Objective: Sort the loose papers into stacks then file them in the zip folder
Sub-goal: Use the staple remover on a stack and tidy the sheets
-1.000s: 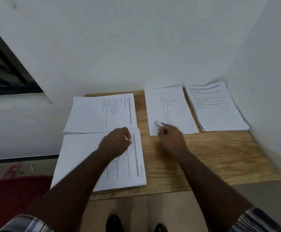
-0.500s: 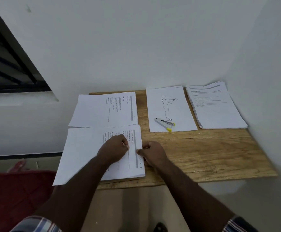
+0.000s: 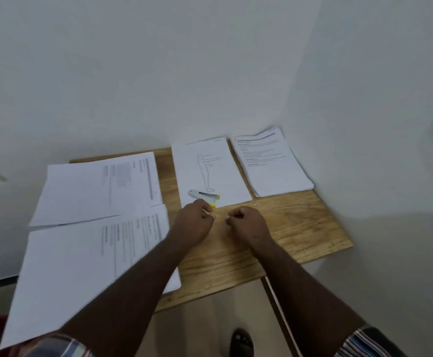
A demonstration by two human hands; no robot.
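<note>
White paper stacks (image 3: 94,256) left of both curled, empty hands: left hand (image 3: 193,222), right hand (image 3: 246,222).

We see a wooden table (image 3: 300,228) set in a corner of white walls (image 3: 158,73), above a beige floor (image 3: 202,331).

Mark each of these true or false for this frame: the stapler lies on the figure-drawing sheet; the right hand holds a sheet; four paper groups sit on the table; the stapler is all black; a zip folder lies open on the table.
1. The stapler lies on the figure-drawing sheet. True.
2. The right hand holds a sheet. False: fingers curled over bare table, holding nothing.
3. Four paper groups sit on the table. True.
4. The stapler is all black. False: grey with yellow.
5. A zip folder lies open on the table. False: none visible.
</note>
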